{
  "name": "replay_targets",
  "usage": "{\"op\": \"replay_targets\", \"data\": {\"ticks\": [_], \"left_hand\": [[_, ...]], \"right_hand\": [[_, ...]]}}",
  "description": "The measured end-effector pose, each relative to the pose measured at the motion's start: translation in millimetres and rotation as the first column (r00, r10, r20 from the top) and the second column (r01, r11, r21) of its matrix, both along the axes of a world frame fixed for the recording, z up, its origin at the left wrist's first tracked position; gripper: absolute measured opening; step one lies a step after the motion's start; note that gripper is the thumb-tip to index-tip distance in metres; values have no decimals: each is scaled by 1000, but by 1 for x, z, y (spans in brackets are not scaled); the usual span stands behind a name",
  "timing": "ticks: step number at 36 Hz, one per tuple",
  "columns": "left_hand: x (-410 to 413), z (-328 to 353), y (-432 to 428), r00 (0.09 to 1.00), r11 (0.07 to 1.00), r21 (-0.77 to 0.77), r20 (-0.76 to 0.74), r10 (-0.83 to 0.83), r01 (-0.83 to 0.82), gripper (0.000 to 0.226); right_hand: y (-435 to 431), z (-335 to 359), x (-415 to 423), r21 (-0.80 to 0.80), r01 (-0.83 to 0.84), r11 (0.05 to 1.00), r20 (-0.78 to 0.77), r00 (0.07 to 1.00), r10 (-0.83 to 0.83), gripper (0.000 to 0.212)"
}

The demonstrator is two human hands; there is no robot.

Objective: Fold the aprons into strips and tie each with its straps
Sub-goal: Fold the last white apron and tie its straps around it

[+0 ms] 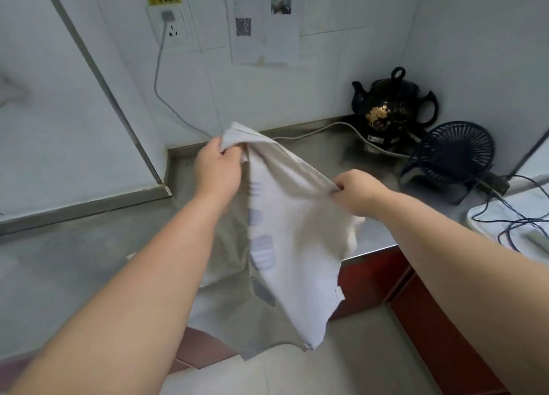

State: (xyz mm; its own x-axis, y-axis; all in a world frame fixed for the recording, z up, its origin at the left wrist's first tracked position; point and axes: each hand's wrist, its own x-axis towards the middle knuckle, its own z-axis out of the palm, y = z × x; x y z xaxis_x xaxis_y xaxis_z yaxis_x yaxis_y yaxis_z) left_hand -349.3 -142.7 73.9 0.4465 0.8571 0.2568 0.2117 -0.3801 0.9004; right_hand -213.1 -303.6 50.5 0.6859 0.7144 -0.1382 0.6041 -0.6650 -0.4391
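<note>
Holding the apron up in the air over the front edge of the counter, with the lower end hanging past that edge toward the floor. Perhaps resting partly on the counter behind the left forearm; hard to tell. No fold made yet, by the look of it, and no strap clearly seen.

Possible to lose the apron from the right hand, because of only a small pinch on a thin edge there; then a drop of that side and need to spread the cloth again. Possible also to drag the low end on the floor and dirty it, if lowered without first bringing it back over the counter. Danger of catching the cable or knocking the fan when swinging the cloth to the right or to the back, with both so near. Easy also to fold crooked, with many wrinkles and the top bunched in the left hand.

Left hand: closed firmly around a bunched corner of the top edge, with cloth coming out above the thumb. Right hand: curled, pinching the same edge lower and more to the right; exact finger positions hard to tell. Between the two hands, a stretched, sloping edge; below it, the rest of the apron hanging free.
</note>
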Motion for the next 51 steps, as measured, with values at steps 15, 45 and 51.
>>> {"op": "replay_targets", "data": {"ticks": [15,45,51], "left_hand": [[-57,-18,-119,805,921,372,-579,129,120,81],[-63,-55,-203,913,958,-163,-303,-275,235,36],[-51,-53,-201,849,933,-172,-387,-360,317,11]], "right_hand": [[-43,29,-44,423,-224,878,-121,946,300,23],[-87,42,-83,476,-223,851,-191,918,347,21],[-93,40,-67,421,-275,864,-167,913,372,22]]}}
